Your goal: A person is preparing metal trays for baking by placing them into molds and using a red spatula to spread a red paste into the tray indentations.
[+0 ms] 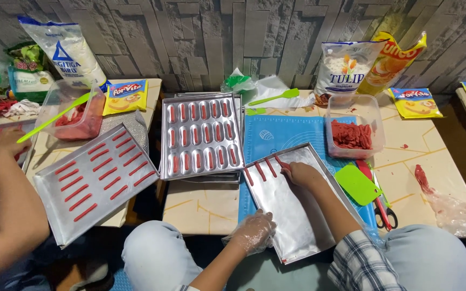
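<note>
A flat metal baking tray [292, 215] lies in front of me, half over a blue silicone mat [279, 133]. My left hand [252, 231], in a clear plastic glove, grips the tray's near left edge. At the tray's far end my right hand [302, 173] presses a red dough stick [281, 163] onto the metal, next to two other red sticks [260, 171]. A clear plastic tub of red dough pieces [351, 134] stands just beyond my right hand.
A moulded metal tray [201, 134] with several red sticks sits centre. To the left, another person's arm [6, 188] works by a tray [95, 180] of red sticks and a tub with a green spatula [55, 117]. Green scraper [357, 184], scissors [381, 207], flour bags and yellow packets lie around.
</note>
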